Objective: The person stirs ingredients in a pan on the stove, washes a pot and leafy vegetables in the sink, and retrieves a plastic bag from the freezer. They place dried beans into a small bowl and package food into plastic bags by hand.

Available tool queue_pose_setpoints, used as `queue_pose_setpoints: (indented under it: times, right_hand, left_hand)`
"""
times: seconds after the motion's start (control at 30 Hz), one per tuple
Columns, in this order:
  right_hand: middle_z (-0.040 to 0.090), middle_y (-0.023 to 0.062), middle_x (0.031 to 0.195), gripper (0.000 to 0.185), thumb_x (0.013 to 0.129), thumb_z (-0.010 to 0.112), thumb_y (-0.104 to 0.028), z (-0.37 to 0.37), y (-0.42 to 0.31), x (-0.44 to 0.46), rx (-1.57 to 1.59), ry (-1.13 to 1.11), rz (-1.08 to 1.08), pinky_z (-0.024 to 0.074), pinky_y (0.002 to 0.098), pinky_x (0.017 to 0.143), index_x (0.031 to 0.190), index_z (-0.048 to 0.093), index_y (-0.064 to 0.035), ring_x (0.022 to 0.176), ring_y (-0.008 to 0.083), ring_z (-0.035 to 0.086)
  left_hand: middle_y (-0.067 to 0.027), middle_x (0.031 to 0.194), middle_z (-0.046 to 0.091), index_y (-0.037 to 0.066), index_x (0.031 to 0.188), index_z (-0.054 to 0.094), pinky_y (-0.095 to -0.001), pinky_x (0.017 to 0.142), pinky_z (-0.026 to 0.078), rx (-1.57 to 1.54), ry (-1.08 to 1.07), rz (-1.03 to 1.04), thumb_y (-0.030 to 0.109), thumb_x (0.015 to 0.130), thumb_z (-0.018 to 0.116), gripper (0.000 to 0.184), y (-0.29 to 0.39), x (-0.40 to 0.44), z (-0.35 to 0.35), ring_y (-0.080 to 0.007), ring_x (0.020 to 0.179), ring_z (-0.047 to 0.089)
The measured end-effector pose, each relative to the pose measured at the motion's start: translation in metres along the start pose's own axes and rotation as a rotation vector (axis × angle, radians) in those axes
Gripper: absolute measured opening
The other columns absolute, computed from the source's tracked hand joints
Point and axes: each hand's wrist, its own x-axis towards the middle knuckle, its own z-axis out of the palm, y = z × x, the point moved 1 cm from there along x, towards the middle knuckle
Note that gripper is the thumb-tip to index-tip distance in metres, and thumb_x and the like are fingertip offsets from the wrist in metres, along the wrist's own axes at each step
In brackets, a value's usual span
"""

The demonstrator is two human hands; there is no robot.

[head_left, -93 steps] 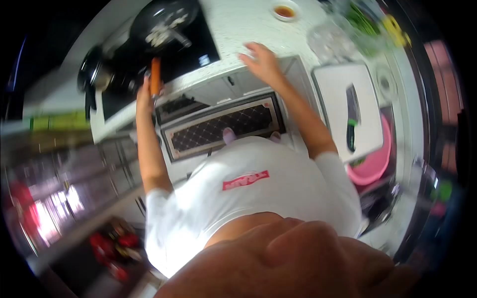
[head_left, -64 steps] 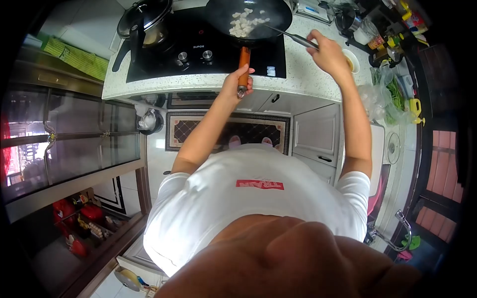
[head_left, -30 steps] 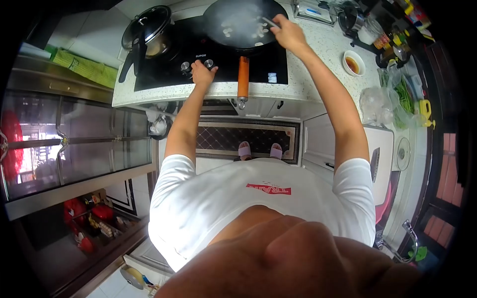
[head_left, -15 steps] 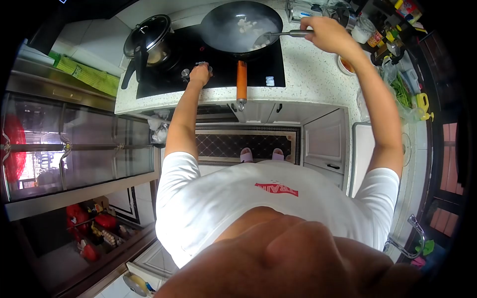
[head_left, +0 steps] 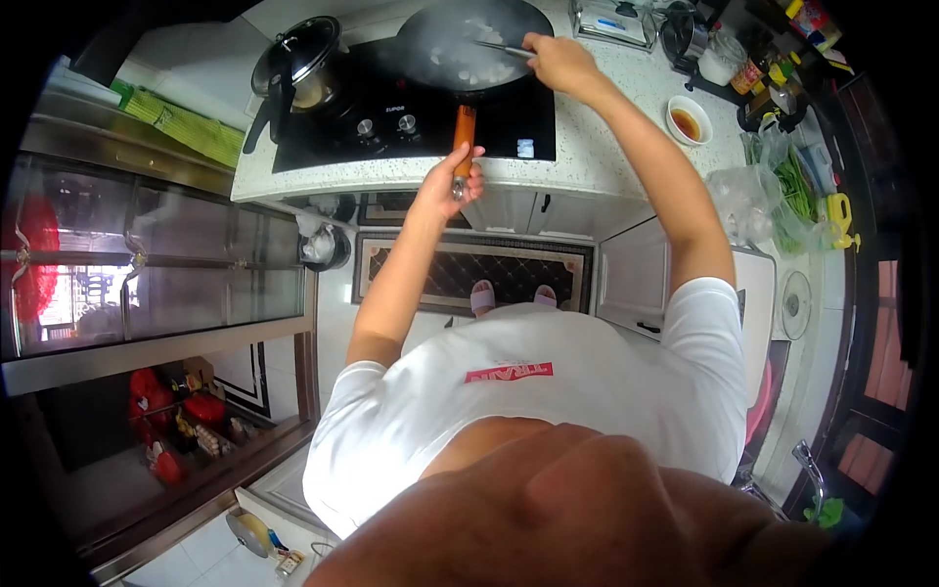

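My left hand (head_left: 452,183) is wrapped round the orange wooden handle (head_left: 465,137) of a black wok. Steam rises from the wok (head_left: 430,70), which stands on the black cooktop (head_left: 342,149) and holds several pale pieces of food (head_left: 489,72). My right hand (head_left: 564,67) grips a metal spatula (head_left: 504,48) at the wok's right side; its far end lies over the food, blurred by steam. Two silver knobs (head_left: 408,124) show on the cooktop, left of the wok handle.
A lidded pot (head_left: 303,68) stands left of the wok. Right of the cooktop are a white bowl of brown sauce (head_left: 689,120), a glass jar (head_left: 721,61), bagged greens (head_left: 794,186) and a yellow bottle (head_left: 839,220). A white cutting board (head_left: 758,284) lies at the right.
My left hand has left the cooktop knob and closed round the wok handle. My right hand has moved left with the spatula, over the wok. The sauce bowl is now fully visible.
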Motion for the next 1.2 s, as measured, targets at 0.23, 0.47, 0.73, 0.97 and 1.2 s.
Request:
queue_pose_setpoints:
  times: [0.23, 0.47, 0.73, 0.97, 1.2]
  right_hand:
    - [0.065, 0.0136, 0.088, 0.020, 0.081, 0.061, -0.019, -0.128, -0.008, -0.054, -0.256, -0.113, -0.214, 0.0486, 0.0430, 0.073, 0.098, 0.062, -0.0096, 0.086, 0.0320, 0.062]
    - [0.065, 0.0150, 0.091, 0.023, 0.082, 0.058, -0.026, -0.022, 0.042, -0.022, 0.038, 0.120, 0.128, 0.0479, 0.0410, 0.074, 0.098, 0.061, -0.0090, 0.086, 0.0324, 0.062]
    - [0.044, 0.0014, 0.056, 0.017, 0.088, 0.056, -0.026, 0.029, 0.057, 0.012, 0.961, -0.150, 0.688, 0.0287, 0.0276, 0.033, 0.087, 0.053, -0.0092, 0.038, 0.0090, 0.032]
    - [0.042, 0.0003, 0.055, 0.020, 0.087, 0.055, -0.022, 0.032, 0.022, 0.016, 1.046, -0.152, 0.566, 0.0297, 0.0288, 0.032, 0.098, 0.052, -0.0067, 0.036, 0.0096, 0.031]
    - [0.065, 0.0146, 0.095, 0.034, 0.081, 0.060, -0.022, 0.046, -0.006, 0.047, 0.228, 0.108, 0.254, 0.0518, 0.0387, 0.057, 0.111, 0.053, -0.0095, 0.075, 0.0307, 0.065]
  left_hand:
    - [-0.0022, 0.060, 0.046, 0.007, 0.094, 0.054, -0.0232, 0.045, 0.032, -0.016, 0.069, -0.041, 0.026, 0.086, 0.060, 0.022, 0.005, -0.003, 0.008, -0.0108, 0.049, 0.041]
    - [-0.0022, 0.060, 0.046, 0.006, 0.092, 0.053, -0.0220, 0.040, 0.029, -0.004, 0.076, -0.100, 0.028, 0.087, 0.059, 0.023, 0.019, -0.001, 0.010, -0.0099, 0.045, 0.038]
    - [-0.0029, 0.059, 0.047, 0.006, 0.089, 0.054, -0.0226, 0.040, 0.030, -0.024, 0.033, -0.108, 0.029, 0.087, 0.059, 0.023, 0.026, -0.005, 0.011, -0.0106, 0.045, 0.039]
    - [-0.0028, 0.058, 0.047, 0.007, 0.089, 0.054, -0.0229, 0.039, 0.030, -0.006, 0.040, -0.109, 0.030, 0.086, 0.060, 0.023, 0.025, -0.008, 0.007, -0.0112, 0.045, 0.039]
    - [-0.0026, 0.058, 0.047, 0.009, 0.089, 0.053, -0.0231, 0.039, 0.029, 0.033, 0.063, -0.098, 0.032, 0.087, 0.059, 0.023, 0.011, -0.007, 0.000, -0.0108, 0.044, 0.038]
